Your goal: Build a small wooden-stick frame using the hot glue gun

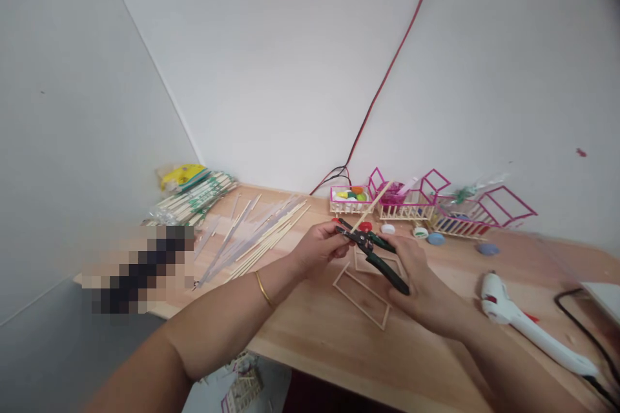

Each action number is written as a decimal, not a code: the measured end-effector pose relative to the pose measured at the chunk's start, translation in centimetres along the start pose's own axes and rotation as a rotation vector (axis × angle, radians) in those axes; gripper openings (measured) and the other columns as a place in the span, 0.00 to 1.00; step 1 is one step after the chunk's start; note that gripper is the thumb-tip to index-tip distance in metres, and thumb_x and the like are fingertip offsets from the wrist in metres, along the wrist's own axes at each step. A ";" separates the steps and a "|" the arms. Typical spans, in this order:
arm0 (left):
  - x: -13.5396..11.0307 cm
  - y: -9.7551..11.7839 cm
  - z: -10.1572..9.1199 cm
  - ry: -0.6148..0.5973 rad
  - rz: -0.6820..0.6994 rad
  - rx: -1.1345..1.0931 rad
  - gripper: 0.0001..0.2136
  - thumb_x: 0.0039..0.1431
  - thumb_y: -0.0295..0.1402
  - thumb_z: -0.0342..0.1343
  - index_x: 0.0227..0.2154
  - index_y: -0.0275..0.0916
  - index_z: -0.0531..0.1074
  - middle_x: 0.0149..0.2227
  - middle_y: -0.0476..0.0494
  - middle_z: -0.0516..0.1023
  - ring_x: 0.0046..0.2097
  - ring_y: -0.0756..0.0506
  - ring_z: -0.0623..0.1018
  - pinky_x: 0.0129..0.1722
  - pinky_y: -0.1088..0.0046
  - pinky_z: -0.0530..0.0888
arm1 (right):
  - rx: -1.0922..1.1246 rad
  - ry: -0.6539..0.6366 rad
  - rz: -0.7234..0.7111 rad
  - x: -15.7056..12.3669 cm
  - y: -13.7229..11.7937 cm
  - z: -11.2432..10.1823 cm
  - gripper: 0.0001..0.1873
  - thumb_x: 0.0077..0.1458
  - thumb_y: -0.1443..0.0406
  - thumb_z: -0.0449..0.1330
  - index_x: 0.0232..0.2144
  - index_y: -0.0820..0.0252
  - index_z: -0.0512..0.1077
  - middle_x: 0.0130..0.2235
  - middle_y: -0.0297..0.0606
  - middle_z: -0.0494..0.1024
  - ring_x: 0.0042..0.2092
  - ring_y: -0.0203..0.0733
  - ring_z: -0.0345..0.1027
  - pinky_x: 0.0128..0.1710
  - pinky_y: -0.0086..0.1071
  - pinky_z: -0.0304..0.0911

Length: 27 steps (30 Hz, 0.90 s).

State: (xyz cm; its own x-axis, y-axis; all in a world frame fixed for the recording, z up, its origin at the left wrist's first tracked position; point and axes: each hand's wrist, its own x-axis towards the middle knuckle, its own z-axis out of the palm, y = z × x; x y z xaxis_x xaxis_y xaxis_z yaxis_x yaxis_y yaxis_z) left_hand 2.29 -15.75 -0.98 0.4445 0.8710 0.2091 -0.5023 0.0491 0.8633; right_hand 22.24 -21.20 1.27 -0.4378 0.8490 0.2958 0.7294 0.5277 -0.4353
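My right hand [419, 281] is wrapped round the dark green handles of a pair of pliers [387, 271]. Their dark jaws point left, close to my left hand [327, 245]. A pale wooden stick [375, 202] slants up and to the right from between the jaws and my left fingers, which pinch its lower end. Whether the jaws touch the stick I cannot tell. Below the pliers, a thin rectangular stick frame [361, 300] lies on the wooden table [310, 355]. A second frame [358, 262] behind it is partly hidden by the pliers and my right hand.
Loose sticks [271, 239] and clear strips lie at left, before a bagged stick bundle [203, 197]. Small stick baskets with pink rims [407, 211] line the wall, with bottle caps [436, 239] in front. A white glue gun [533, 329] and its cord are at right.
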 end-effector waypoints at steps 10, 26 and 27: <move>-0.3 0.2 0.0 -0.027 0.077 0.237 0.11 0.48 0.35 0.60 0.27 0.31 0.69 0.22 0.52 0.63 0.23 0.57 0.61 0.24 0.78 0.56 | -0.058 0.035 -0.038 -0.1 0.4 1.0 0.42 0.42 0.66 0.56 0.59 0.58 0.44 0.55 0.48 0.55 0.57 0.56 0.48 0.54 0.50 0.50; -1.0 2.9 0.2 -0.402 -0.084 0.084 0.35 0.44 0.24 0.62 0.55 0.53 0.56 0.60 0.35 0.54 0.32 0.51 0.77 0.32 0.73 0.74 | 0.298 -0.190 -0.121 -1.0 0.8 -0.5 0.40 0.40 0.73 0.55 0.57 0.56 0.50 0.54 0.44 0.62 0.55 0.49 0.56 0.54 0.43 0.55; -1.1 3.1 0.1 -0.446 -0.112 0.092 0.32 0.45 0.24 0.61 0.54 0.50 0.59 0.61 0.34 0.54 0.32 0.50 0.77 0.33 0.73 0.74 | 0.309 -0.207 -0.130 -1.0 0.6 -0.6 0.40 0.41 0.73 0.56 0.57 0.56 0.50 0.54 0.44 0.62 0.55 0.49 0.56 0.54 0.43 0.55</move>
State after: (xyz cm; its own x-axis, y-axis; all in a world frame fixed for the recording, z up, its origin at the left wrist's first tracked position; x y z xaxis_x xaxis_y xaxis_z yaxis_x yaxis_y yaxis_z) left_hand 0.32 -16.60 1.47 0.7777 0.5666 0.2723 -0.3741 0.0690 0.9248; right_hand 23.48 -21.77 1.20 -0.6360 0.7451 0.2008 0.4825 0.5870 -0.6501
